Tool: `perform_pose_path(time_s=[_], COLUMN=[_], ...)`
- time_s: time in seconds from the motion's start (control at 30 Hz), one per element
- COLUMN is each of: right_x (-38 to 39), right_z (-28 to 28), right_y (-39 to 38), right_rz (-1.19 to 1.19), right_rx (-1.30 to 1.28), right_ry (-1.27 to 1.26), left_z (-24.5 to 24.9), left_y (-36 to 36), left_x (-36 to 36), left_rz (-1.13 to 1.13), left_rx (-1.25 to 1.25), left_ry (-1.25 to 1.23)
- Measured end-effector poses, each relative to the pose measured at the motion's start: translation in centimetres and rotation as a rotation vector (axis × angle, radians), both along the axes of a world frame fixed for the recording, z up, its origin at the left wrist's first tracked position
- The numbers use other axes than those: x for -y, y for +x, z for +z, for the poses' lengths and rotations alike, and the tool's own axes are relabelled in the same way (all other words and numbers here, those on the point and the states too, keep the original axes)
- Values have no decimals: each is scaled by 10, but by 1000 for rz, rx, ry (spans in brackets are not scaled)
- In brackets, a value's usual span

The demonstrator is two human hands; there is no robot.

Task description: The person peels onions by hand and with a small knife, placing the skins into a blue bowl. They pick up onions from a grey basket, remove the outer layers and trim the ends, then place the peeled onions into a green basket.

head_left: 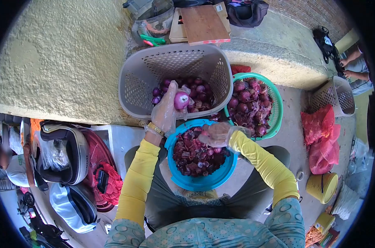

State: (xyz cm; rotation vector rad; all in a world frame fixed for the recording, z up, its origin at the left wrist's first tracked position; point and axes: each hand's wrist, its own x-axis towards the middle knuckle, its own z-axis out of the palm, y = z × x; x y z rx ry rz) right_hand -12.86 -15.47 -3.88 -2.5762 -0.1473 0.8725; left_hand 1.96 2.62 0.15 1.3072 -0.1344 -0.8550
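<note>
A peeled purple onion (181, 100) is gripped in my left hand (165, 108), which wears a clear plastic glove and hangs over the near side of the grey perforated basket (128, 84). Purple onions (200, 89) lie in the bottom of that basket. Over the blue basin (200, 184), my gloved right hand (219, 134) has its fingers curled together; what they hold, if anything, is hidden. Dark red onion skins (191, 155) and some onions fill the basin. To the right, a green basket (280, 108) contains unpeeled onions and loose skins.
A brown board (204, 24) and a clear bucket (154, 20) rest on the ledge behind the grey basket. Red mesh sacks (319, 142) and a yellow bucket (323, 188) stand at right. Open helmets or cases (63, 155) lie at left. Other people are at both edges.
</note>
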Motion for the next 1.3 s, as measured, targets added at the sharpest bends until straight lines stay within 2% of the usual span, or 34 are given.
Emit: perform_pose_path(time_s=[0.07,0.1,0.13,0.2,0.3,0.43,0.53,0.6,0.63,0.7,0.8,0.83,0.9,0.93,1.0,1.07,1.3], right_x=[10,10,10,11,14,18,18,18,19,25,33,30,36,38,33,31,28], right_z=[-33,-5,6,20,42,38,43,42,42,44,55,52,70,77,78,80,79], right_y=[1,2,3,6,7,7,2,2,4,10,17,23,24,24,25,24,23], right_rz=[212,75,74,26,-40,-22,6,-87,-87,-180,-227,-299,-267,-231,-290,-192,-246], right_rx=[230,225,225,316,367,339,455,512,511,605,653,756,665,576,571,679,676], right_ry=[86,225,225,185,150,38,134,241,241,539,559,604,527,452,432,265,201], left_z=[1,1,-1,-2,5,5,10,7,8,12,11,11,10,11,12,15,1], left_y=[-2,-3,-3,-3,-6,-1,-4,-5,-6,-8,-9,-8,-5,-7,-14,-21,-20], left_x=[3,4,5,5,3,-1,0,0,1,2,4,2,-2,0,7,9,9], left_rz=[29,57,56,32,21,-15,-41,-64,-63,-170,-135,-135,-209,-209,-157,-199,-225], left_rx=[-27,-54,-54,112,105,101,-46,-174,-175,-127,-154,-154,-284,-282,-380,-381,-337], left_ry=[-43,-84,-84,-7,75,72,50,-67,-67,-6,34,34,25,25,74,63,83])
